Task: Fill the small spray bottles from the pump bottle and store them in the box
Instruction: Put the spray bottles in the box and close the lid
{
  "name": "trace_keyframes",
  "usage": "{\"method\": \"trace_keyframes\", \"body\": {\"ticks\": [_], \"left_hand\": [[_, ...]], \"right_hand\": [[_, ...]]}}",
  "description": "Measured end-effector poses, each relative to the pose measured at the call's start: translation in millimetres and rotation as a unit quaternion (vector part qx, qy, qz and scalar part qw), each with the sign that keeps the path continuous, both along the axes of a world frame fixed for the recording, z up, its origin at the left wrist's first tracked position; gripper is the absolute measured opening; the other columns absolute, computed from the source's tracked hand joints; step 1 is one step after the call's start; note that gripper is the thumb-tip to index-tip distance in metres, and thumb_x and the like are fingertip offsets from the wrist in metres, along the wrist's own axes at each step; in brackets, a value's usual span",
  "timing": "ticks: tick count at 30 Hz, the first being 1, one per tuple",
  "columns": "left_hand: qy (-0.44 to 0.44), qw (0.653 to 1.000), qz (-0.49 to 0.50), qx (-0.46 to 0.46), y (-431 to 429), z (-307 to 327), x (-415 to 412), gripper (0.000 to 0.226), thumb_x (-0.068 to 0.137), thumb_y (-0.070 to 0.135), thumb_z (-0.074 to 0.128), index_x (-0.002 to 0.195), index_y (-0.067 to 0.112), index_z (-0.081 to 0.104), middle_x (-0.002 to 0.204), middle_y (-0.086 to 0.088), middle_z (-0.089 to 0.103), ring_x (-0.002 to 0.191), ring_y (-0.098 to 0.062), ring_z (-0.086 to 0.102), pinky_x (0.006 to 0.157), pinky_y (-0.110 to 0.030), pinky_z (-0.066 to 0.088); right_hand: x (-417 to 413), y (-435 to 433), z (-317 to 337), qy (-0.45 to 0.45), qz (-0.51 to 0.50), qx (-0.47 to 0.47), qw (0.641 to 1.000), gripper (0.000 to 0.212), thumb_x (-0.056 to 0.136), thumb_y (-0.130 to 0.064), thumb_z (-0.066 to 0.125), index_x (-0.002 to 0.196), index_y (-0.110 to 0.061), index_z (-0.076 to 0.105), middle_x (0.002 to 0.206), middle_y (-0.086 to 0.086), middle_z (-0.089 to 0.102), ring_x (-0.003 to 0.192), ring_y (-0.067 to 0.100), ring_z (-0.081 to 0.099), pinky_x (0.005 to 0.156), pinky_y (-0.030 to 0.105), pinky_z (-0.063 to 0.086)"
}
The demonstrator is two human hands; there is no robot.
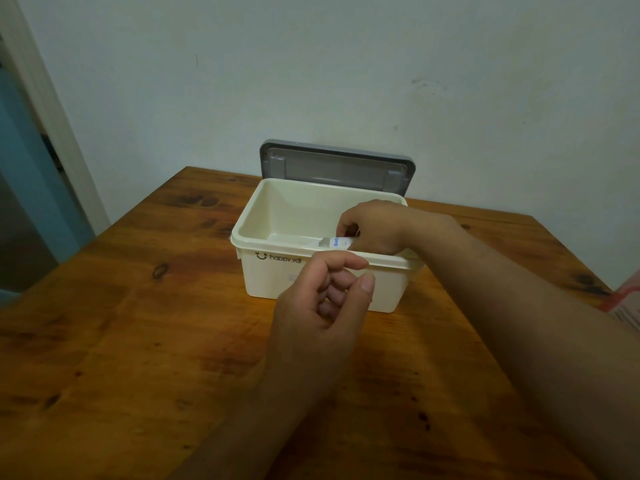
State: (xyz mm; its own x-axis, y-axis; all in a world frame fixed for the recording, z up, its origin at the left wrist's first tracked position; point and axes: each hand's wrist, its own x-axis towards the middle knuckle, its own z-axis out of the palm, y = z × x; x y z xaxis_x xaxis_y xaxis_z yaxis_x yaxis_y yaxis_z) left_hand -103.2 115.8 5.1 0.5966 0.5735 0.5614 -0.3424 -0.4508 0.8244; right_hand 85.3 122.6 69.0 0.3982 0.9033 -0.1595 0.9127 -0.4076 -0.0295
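Observation:
A cream plastic box (273, 268) stands open at the far middle of the wooden table, its grey lid (337, 168) leaning upright against the wall behind it. My right hand (374, 226) reaches into the box near its front wall and grips a small white bottle (335, 242) with blue lettering, lying on its side; most of the bottle is hidden by my fingers and the rim. My left hand (329, 299) hovers in front of the box with fingers loosely curled and nothing in it. No pump bottle is in view.
The wooden table (138, 341) fills the lower view. A white wall rises just behind the box. A door frame (45, 109) stands at the left. Striped pink fabric (627, 303) shows at the right edge.

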Motion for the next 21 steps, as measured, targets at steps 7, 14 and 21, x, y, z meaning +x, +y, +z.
{"method": "trace_keyframes", "body": {"ticks": [7, 14, 21], "left_hand": [[-0.003, 1.0, -0.001, 0.011, 0.7, -1.0, 0.9, 0.016, 0.087, 0.037, 0.054, 0.101, 0.032, 0.058, 0.075, -0.005, 0.061, 0.064, -0.022, 0.059, 0.054, -0.037, 0.053], [-0.009, 1.0, -0.005, 0.017, 0.4, -1.8, 2.2, 0.017, 0.088, 0.034, 0.055, 0.102, 0.028, 0.06, 0.073, -0.006, 0.062, 0.063, -0.021, 0.059, 0.054, -0.038, 0.052], [-0.006, 1.0, -0.008, 0.018, 0.3, -1.9, 1.5, 0.016, 0.088, 0.035, 0.055, 0.102, 0.028, 0.06, 0.073, -0.007, 0.062, 0.062, -0.021, 0.059, 0.054, -0.039, 0.052]], "right_hand": [[2.3, 7.3, -6.9, -0.003, 0.002, -0.026, 1.0, 0.031, 0.092, -0.021, 0.065, 0.123, -0.017, 0.063, 0.12, 0.004, 0.066, 0.102, 0.018, 0.058, 0.078, 0.024, 0.038], [3.6, 11.2, -12.2, -0.006, 0.004, -0.025, 1.0, 0.029, 0.094, -0.018, 0.062, 0.123, -0.016, 0.063, 0.119, 0.004, 0.065, 0.094, 0.015, 0.052, 0.066, 0.019, 0.035], [2.9, 10.8, -13.2, -0.003, -0.001, -0.015, 1.0, 0.029, 0.093, -0.017, 0.062, 0.122, -0.019, 0.063, 0.12, 0.004, 0.065, 0.097, 0.016, 0.053, 0.077, 0.025, 0.038]]}}
